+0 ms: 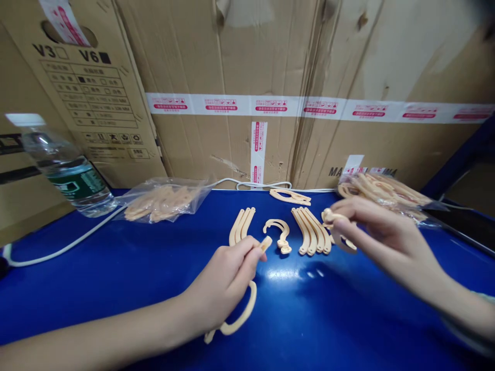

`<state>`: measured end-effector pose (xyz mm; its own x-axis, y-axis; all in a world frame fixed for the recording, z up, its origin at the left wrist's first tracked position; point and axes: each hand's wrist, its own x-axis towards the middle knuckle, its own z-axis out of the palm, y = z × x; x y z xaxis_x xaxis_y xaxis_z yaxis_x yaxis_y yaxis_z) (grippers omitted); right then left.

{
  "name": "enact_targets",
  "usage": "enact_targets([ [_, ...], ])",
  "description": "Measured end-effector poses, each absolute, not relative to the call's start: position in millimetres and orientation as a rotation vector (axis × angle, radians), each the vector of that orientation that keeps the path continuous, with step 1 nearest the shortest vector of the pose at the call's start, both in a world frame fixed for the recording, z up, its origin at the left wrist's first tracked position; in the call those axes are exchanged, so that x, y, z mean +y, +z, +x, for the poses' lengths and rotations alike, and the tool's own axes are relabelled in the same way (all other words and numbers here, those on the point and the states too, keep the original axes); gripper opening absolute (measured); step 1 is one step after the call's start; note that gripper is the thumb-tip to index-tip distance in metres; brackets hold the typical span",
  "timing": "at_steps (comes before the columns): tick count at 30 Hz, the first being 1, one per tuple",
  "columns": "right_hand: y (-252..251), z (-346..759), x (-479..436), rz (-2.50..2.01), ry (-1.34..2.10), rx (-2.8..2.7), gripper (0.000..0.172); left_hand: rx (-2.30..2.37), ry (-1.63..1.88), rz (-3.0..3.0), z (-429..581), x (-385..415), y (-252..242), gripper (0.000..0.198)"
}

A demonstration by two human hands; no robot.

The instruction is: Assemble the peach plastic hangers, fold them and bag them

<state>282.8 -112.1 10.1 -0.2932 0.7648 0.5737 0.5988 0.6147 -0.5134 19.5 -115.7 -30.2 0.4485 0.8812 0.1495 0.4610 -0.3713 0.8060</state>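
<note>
While curved strips (310,233) lie grouped toward the worktop's (328,319) far edge, likely for reach, my left hand (234,273) pinches a piece (266,242), my right hand (381,229) a knobbed part (328,215).

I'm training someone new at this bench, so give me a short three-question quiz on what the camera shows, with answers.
1. Multiple choice: what lies between the two groups of curved strips? A) scissors; B) hook-shaped pieces; C) a cup.
2. True or false: the right hand holds nothing.
3. Short answer: which hand is nearer the bottle?

Key:
1. B.
2. False; it pinches a small pale part.
3. The left hand.
</note>
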Motion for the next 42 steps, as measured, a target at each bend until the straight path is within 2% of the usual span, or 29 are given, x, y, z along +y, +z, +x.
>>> enact_targets([
  [5,23.6,324.2,-77.4,-1.052,-0.059,-2.027,0.013,1.099,0.77,1.505,21.8,-110.3,-31.8,0.038],
  [8,18.8,342.3,-63.2,-1.025,-0.136,-2.271,0.016,1.074,0.778,1.468,22.1,-108.3,-32.6,0.039],
  [14,2.3,359.4,-47.9,-1.135,-0.036,-2.673,0.026,1.067,0.809,1.414,21.0,-107.2,-29.8,0.035],
  [18,-0.8,337.4,-60.0,-1.058,-0.202,-2.579,0.031,1.044,0.884,1.352,21.6,-105.8,-28.8,0.035],
  [24,-3.1,265.7,-121.7,-0.543,-0.335,-2.55,0.032,1.027,1.006,1.308,23.8,-110.0,-26.1,0.037],
  [31,-18.2,245.5,-142.5,-0.469,-0.458,-2.649,0.034,0.915,1.054,1.393,26.2,-119.6,-21.0,0.026],
  [35,-21.7,249.1,-135.8,-0.519,-0.509,-2.548,0.022,0.943,1.081,1.453,25.3,-119.4,-23.1,0.022],
  [37,-22.0,249.6,-134.9,-0.55,-0.498,-2.504,0.02,0.996,1.149,1.506,24.1,-118.5,-25.7,0.03],
  [39,-21.7,249.5,-135.6,-0.598,-0.437,-2.496,0.023,1.055,1.294,1.652,21.8,-117.9,-28.8,0.046],
  [42,-21.2,248.6,-138.4,-0.662,-0.331,-2.502,0.027,1.096,1.434,2.159,16.8,-119.1,-32.2,0.058],
])
